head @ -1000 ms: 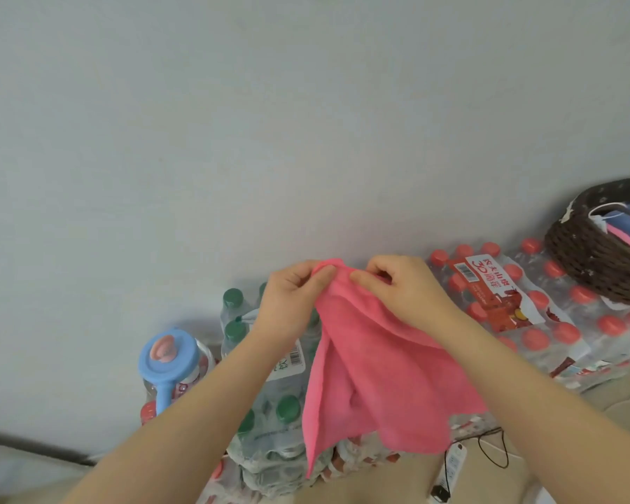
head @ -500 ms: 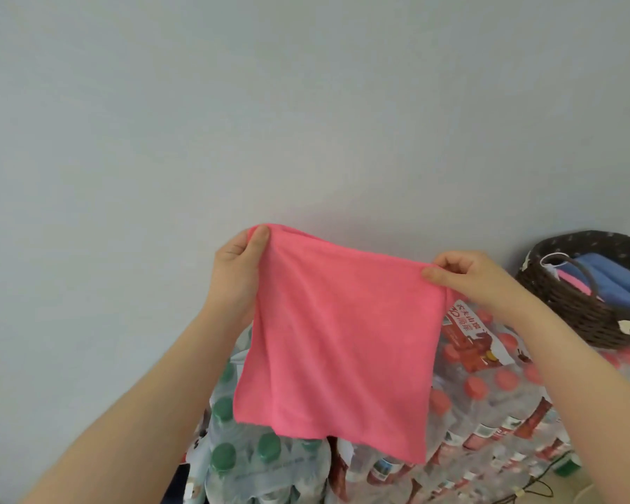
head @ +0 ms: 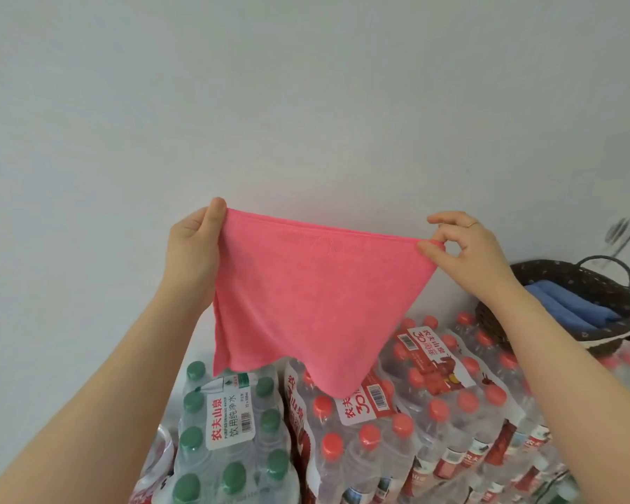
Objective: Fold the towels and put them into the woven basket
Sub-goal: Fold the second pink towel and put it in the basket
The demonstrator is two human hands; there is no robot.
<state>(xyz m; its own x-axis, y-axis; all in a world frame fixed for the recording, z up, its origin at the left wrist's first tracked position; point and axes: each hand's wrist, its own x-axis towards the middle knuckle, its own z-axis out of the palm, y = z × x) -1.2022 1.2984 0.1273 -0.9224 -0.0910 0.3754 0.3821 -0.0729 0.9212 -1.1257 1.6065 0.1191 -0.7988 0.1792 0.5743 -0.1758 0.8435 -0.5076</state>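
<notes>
Pink towel [head: 306,303] looks light and limp, sags between left hand [head: 193,256] and right hand [head: 466,249] pinching its top corners; best held there, woven basket [head: 597,285] near.

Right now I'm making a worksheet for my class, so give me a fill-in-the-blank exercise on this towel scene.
1. The towel held up by both hands is ____ in colour.
2. The folded towels in the woven basket are ____.
3. The right hand wears a thin ____ on one finger.
4. The bottle pack below the left hand has ____ caps.

Missing words: pink; blue; ring; green
</notes>
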